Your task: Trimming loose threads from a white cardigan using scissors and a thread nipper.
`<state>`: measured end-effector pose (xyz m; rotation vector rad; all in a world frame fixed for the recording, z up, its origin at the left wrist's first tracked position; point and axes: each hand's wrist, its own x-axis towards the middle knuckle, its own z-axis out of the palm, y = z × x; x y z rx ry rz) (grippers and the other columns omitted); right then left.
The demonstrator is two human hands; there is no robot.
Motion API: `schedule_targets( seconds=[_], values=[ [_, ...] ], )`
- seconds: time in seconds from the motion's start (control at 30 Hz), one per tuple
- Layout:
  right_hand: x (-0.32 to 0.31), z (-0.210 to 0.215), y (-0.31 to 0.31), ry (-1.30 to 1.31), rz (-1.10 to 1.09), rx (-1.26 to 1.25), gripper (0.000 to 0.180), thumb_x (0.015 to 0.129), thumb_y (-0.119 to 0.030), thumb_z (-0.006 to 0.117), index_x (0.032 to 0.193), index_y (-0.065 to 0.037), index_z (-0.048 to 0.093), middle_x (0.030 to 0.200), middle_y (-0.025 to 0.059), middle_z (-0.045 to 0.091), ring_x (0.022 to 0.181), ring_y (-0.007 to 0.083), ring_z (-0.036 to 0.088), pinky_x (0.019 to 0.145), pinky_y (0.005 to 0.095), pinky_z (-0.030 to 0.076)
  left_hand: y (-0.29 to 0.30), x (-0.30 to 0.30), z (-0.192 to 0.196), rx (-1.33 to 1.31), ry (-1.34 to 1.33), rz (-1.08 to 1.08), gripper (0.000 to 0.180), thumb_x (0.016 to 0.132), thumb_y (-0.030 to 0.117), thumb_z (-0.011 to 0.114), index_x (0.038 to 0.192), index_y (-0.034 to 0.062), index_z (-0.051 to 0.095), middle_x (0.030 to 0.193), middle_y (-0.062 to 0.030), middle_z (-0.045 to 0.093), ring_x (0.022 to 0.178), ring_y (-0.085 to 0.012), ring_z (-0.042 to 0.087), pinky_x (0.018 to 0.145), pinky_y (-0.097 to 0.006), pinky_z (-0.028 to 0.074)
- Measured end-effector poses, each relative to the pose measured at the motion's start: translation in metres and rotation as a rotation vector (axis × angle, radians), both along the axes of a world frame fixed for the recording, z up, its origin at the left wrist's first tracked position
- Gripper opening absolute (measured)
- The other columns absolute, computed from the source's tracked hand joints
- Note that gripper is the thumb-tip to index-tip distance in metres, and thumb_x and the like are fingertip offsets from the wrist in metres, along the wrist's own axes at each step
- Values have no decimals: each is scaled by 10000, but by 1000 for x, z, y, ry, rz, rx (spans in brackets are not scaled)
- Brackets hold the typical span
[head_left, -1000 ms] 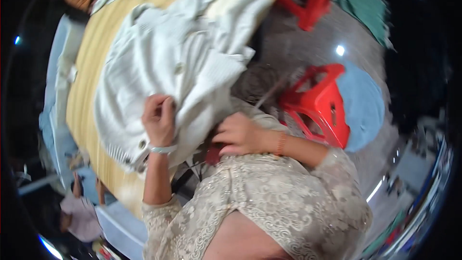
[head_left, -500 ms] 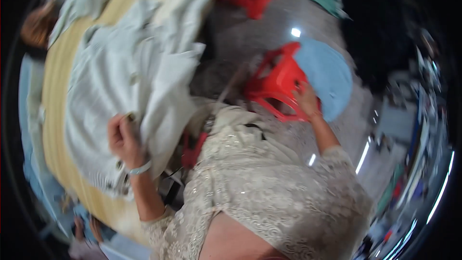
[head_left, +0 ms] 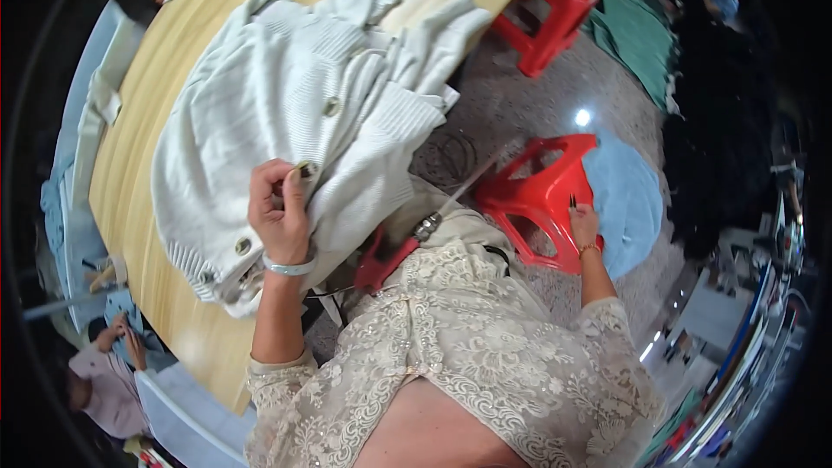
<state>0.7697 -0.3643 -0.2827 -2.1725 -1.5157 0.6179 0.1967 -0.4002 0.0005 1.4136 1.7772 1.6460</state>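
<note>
A pale grey-white knitted cardigan (head_left: 251,113) lies rumpled on the wooden table, its dark buttons and ribbed edges showing. My left hand (head_left: 282,208) is closed in a pinch at the cardigan's front edge, thumb and finger on a dark button (head_left: 305,170). Out to the right, above a red plastic stool (head_left: 555,191), my right hand (head_left: 586,227) is closed around a small dark tool with two thin points (head_left: 573,202). Most of that tool is hidden in the fingers, so its exact kind is unclear.
At my lap is a red tool (head_left: 386,262) with a metal fitting. Light blue cloth (head_left: 626,199) lies beyond the stool. Another red stool (head_left: 555,9) stands at the table's far right. Green cloth (head_left: 637,35) and a black pile (head_left: 719,121) lie right. A person (head_left: 108,381) sits lower left.
The view has shifted, so the table and stools sit further right and lower in the picture. My left hand is now at a button; the right stays out over the stool.
</note>
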Motion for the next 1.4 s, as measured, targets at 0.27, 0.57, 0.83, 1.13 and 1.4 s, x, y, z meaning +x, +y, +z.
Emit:
schedule_targets(
  seconds=[0.27,0.57,0.83,1.13,1.4],
  values=[
    [-175,191,46,897,202,-27,215,1031,-220,528,1101,-40,624,776,-26,578,589,23,496,499,179,407,-10,-1,5,24,3,7,33,928,-13,619,949,-3,595,1000,-66,567,909,-142,538,825,-242,434],
    [-335,320,55,427,1261,303,315,866,-189,724,1115,-23,627,788,102,587,630,211,609,580,309,484,-9,0,6,37,11,-14,43,923,1,634,941,1,595,981,-70,563,877,-144,528,798,-249,437],
    [-398,307,64,189,1395,452,254,916,-266,645,1019,-63,532,778,105,615,725,310,652,599,416,505,-16,9,7,37,216,26,51,920,-6,632,962,0,604,1009,-105,553,892,-166,525,808,-260,430],
    [-407,300,71,168,1405,435,238,924,-268,635,984,-67,522,723,104,608,694,304,652,579,413,504,-14,8,5,68,391,-15,91,882,-36,652,957,-1,613,982,-130,572,861,-207,543,772,-289,447],
    [-383,289,78,334,1183,555,228,897,-246,685,1010,-59,619,761,118,639,673,292,659,571,388,503,-13,18,22,17,337,-263,137,807,-74,663,900,10,607,938,-138,598,826,-243,576,735,-318,462]
  ],
)
